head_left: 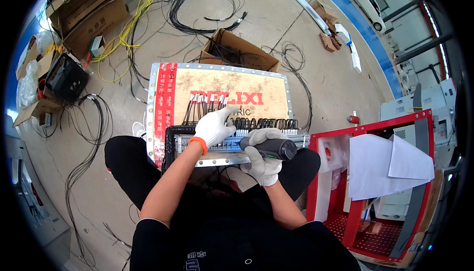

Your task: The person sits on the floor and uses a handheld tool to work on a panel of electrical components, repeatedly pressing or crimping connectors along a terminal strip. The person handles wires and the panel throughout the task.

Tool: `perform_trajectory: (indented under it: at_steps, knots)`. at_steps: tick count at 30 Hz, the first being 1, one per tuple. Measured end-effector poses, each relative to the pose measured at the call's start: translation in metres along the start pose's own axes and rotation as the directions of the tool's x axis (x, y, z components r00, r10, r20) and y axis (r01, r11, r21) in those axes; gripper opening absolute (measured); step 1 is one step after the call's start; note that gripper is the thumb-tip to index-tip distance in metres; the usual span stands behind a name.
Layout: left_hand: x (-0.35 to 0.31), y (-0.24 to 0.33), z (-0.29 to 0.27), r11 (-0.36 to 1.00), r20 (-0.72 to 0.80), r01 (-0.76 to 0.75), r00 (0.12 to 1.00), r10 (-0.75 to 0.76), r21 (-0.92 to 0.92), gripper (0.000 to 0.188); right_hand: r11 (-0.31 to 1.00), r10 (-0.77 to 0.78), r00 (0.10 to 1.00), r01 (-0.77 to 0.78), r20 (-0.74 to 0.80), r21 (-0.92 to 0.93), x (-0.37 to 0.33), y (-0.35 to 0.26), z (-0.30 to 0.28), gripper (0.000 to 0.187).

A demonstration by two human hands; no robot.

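Note:
My left hand (213,126), in a white work glove with an orange cuff, lies over the terminal strip (224,145). Its index finger stretches toward a row of black wires (203,104) with white end sleeves, and the thumb is apart from it. Nothing shows clearly between those fingers. A black cordless screwdriver (274,148) is gripped in my gloved right hand (264,165), just right of the strip's middle; its tip is hidden by the glove. More looped black wires (264,124) with white labels run along the strip's far side. A cardboard-topped case (173,81) with metal edges carries all this across my lap.
Beyond the case stands an open carton (242,53) with black cables. A red metal frame (355,132) with white paper sheets (380,165) is close on my right. Loose cables (81,157) and a yellow cable (131,34) trail over the floor at left, near other cartons (94,24).

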State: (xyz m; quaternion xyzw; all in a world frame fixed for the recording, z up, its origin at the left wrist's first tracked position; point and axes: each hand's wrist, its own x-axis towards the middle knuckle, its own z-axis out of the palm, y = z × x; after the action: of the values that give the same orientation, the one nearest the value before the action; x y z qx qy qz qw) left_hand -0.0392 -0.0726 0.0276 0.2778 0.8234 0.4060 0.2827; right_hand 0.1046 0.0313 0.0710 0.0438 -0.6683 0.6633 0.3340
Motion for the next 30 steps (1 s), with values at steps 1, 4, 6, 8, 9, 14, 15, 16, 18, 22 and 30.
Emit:
perform_trajectory:
  at_steps: [1, 4, 6, 8, 9, 14, 15, 16, 18, 22, 30]
  knots:
    - [0.000, 0.000, 0.000, 1.000, -0.001, -0.002, 1.000, 0.002, 0.003, 0.056, 1.000, 0.005, 1.000, -0.005, -0.001, 0.014, 0.000, 0.000, -0.001, 0.061]
    - [0.000, 0.000, 0.000, 1.000, -0.007, -0.004, 1.000, 0.004, 0.013, 0.055, 1.000, 0.009, 1.000, -0.010, 0.030, 0.019, 0.002, 0.000, -0.003, 0.061]
    - [-0.001, 0.002, 0.000, 1.000, -0.008, -0.004, 1.000, 0.004, 0.017, 0.055, 0.999, 0.003, 0.996, 0.000, 0.093, -0.034, 0.006, -0.003, -0.006, 0.059]
    - [-0.001, 0.006, 0.000, 0.997, -0.025, 0.025, 0.999, -0.023, 0.079, 0.054, 1.000, 0.010, 0.999, -0.009, 0.051, -0.006, 0.007, -0.003, 0.000, 0.055]
    - [-0.001, 0.007, 0.000, 0.993, -0.034, 0.040, 0.999, -0.037, 0.110, 0.053, 1.000, 0.013, 0.999, -0.014, 0.030, 0.009, 0.008, -0.004, 0.003, 0.054]
    - [-0.003, 0.003, 0.005, 0.999, -0.067, -0.008, 0.998, 0.011, 0.046, 0.052, 0.999, 0.028, 0.994, -0.026, 0.104, -0.018, 0.016, -0.007, -0.004, 0.049]
    - [-0.002, 0.002, 0.005, 0.999, -0.073, -0.014, 0.997, 0.017, 0.042, 0.052, 0.999, 0.055, 0.995, -0.055, 0.087, -0.003, 0.016, -0.007, -0.004, 0.049]
    - [-0.001, 0.002, 0.005, 0.999, -0.072, -0.007, 0.997, 0.010, 0.048, 0.052, 0.997, 0.081, 0.994, -0.082, 0.070, 0.012, 0.017, -0.007, -0.005, 0.049]
    - [-0.003, 0.005, 0.004, 0.998, -0.065, 0.005, 0.998, 0.000, 0.069, 0.052, 0.995, 0.097, 0.994, -0.098, 0.051, 0.032, 0.015, -0.005, -0.011, 0.049]
    - [-0.004, 0.010, 0.000, 1.000, -0.051, -0.014, 0.999, 0.014, 0.000, 0.051, 0.985, 0.169, 0.983, -0.172, -0.074, -0.027, 0.020, -0.014, -0.011, 0.039]
    - [0.007, -0.005, 0.011, 0.972, -0.086, -0.030, 0.996, 0.010, -0.235, 0.052, 0.868, 0.462, 0.790, -0.311, -0.403, 0.386, 0.027, -0.002, -0.057, 0.014]
